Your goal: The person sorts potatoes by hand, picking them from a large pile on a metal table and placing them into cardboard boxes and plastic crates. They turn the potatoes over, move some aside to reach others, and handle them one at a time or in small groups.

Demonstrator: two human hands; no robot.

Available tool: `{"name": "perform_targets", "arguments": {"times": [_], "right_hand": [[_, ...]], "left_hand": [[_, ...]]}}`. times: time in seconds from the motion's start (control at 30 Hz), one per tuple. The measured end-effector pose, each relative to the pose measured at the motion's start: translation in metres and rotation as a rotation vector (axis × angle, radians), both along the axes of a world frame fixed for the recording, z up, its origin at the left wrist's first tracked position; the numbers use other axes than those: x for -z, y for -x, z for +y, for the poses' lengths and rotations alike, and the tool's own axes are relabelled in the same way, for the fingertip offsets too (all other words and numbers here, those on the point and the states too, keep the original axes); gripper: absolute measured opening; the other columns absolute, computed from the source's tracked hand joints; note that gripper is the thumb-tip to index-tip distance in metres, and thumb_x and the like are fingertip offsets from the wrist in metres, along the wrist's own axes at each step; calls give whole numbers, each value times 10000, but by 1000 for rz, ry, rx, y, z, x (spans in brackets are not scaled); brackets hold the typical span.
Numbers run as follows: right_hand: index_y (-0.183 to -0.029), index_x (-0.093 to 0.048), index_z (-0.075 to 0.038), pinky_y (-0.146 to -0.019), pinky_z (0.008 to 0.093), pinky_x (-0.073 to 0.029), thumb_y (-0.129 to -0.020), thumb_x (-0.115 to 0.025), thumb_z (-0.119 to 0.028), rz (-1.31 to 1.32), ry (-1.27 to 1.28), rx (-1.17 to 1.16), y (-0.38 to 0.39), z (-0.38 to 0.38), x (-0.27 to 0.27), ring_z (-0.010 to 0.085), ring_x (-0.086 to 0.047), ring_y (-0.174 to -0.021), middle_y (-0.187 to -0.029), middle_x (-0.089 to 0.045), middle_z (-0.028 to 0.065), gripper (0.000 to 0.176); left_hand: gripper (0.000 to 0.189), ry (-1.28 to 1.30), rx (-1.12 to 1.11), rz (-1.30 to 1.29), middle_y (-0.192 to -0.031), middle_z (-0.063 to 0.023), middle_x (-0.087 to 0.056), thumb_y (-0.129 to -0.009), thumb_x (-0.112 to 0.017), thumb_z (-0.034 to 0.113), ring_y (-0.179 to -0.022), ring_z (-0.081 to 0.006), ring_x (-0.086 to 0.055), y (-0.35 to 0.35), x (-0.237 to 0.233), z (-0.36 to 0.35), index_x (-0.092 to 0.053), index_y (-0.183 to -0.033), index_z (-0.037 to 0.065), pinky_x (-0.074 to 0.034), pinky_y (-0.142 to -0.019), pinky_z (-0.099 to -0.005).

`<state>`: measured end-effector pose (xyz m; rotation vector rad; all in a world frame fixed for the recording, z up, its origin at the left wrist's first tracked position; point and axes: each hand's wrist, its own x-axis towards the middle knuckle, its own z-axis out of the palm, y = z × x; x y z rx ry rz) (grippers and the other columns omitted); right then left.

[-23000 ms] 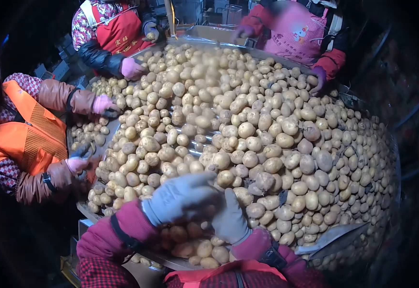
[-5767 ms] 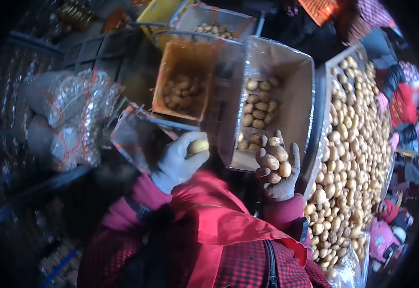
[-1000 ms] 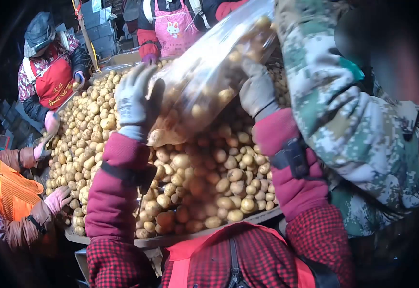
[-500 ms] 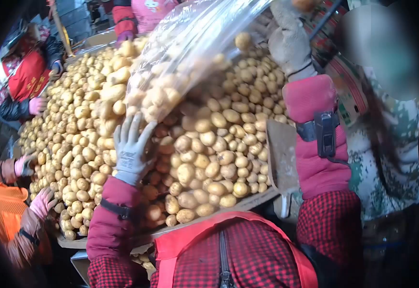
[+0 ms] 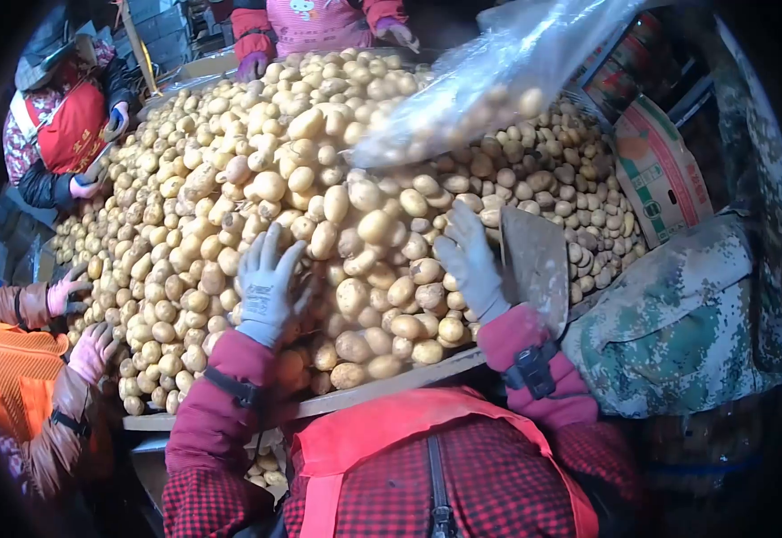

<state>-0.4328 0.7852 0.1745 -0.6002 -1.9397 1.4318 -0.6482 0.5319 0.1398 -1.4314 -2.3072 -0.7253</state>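
A large heap of potatoes (image 5: 270, 186) covers the table. My left hand (image 5: 267, 289), in a pale grey glove, rests on them at the near side with its fingers spread. My right hand (image 5: 473, 258), gloved alike, lies on the potatoes further right, fingers apart. Both hands are open, and neither grips anything. Beyond them, a clear plastic bag (image 5: 485, 94) slants over the heap with some potatoes inside, blurred at its lower end. Just right of my right hand stands a flat, dirty board (image 5: 536, 267).
Co-workers' gloved hands (image 5: 93, 351) are at the left edge, with another person in a red apron (image 5: 70, 127) farther back and one in pink (image 5: 319, 25) opposite. On the right are a printed carton (image 5: 661, 170) and camouflage cloth (image 5: 669, 314). The table edge (image 5: 391, 381) runs before me.
My right hand has come down from beside the bag onto the potatoes. The bag has shifted up and right and holds fewer potatoes. My left hand stays nearly in place.
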Motion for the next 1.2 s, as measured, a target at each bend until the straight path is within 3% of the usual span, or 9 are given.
{"name": "perform_targets", "arguments": {"times": [0.07,0.2,0.23,0.47,0.6,0.77,1.0,1.13,1.2], "right_hand": [[-1605,-270,-28,-1225,455,-316,-968,-700,-162,-133,-110,-8,5,-11,16,348,-358,-1498,-1601,-370,227,780],[-1606,-290,-46,-1213,443,-333,-961,-716,-170,-201,-109,5,7,-20,19,324,-373,-1494,-1604,-372,235,783],[-1562,-397,-77,-1115,401,-428,-926,-754,-193,-137,-219,82,12,-21,22,275,-503,-1330,-1469,-529,189,738],[-1522,-453,-95,-966,351,-541,-916,-752,-178,-151,-356,27,28,-40,5,243,-561,-1287,-1394,-592,167,680],[-1393,-572,-56,-1090,442,-476,-880,-776,-164,-182,-707,62,26,-34,14,351,-537,-1318,-1380,-590,186,562],[-1343,-615,-45,-1118,465,-443,-875,-771,-126,-131,-651,21,25,-30,22,383,-532,-1315,-1359,-592,186,500],[-1319,-637,-29,-1111,476,-448,-876,-779,-157,-152,-693,46,27,-31,22,395,-538,-1313,-1346,-603,210,483],[-1313,-642,-26,-1110,475,-455,-871,-777,-152,-159,-704,60,27,-30,24,399,-547,-1307,-1341,-610,214,478],[-1312,-642,-24,-1105,475,-461,-873,-770,-146,-170,-710,62,29,-32,21,398,-554,-1300,-1331,-618,210,474]], "left_hand": [[577,1,-27,-30,-1559,-225,-425,-845,-755,343,-1373,-448,-430,-11,0,-1,-622,-1377,163,-333,-1130,-567],[669,88,-31,-42,-1569,-226,-407,-795,-797,281,-1353,-426,-454,-20,7,-10,-580,-1418,167,-358,-1125,-556],[669,89,-17,-40,-1565,-222,-413,-795,-792,274,-1357,-422,-453,-22,9,-12,-578,-1420,168,-359,-1123,-554],[581,200,45,-115,-1463,-168,-524,-882,-727,279,-1338,-388,-475,-43,7,-32,-557,-1421,144,-362,-1129,-533],[575,218,-17,-129,-1398,-173,-566,-876,-733,295,-1288,-389,-512,-46,2,-52,-580,-1400,112,-368,-1128,-534],[542,180,-44,-135,-1345,-170,-609,-878,-739,284,-1249,-372,-550,-44,-8,-71,-614,-1369,92,-392,-1110,-512],[471,-87,-253,-275,-1304,-188,-659,-883,-746,223,-1165,-381,-631,21,-14,-49,-658,-1329,101,-512,-979,-473],[599,-229,-274,36,-1353,-202,-630,-877,-747,175,-1220,-385,-615,80,-49,-1,-561,-1442,105,-502,-1013,-464],[667,-107,-303,8,-1408,-193,-588,-854,-754,160,-1246,-384,-596,101,-69,27,-525,-1480,146,-492,-1030,-466]]}}
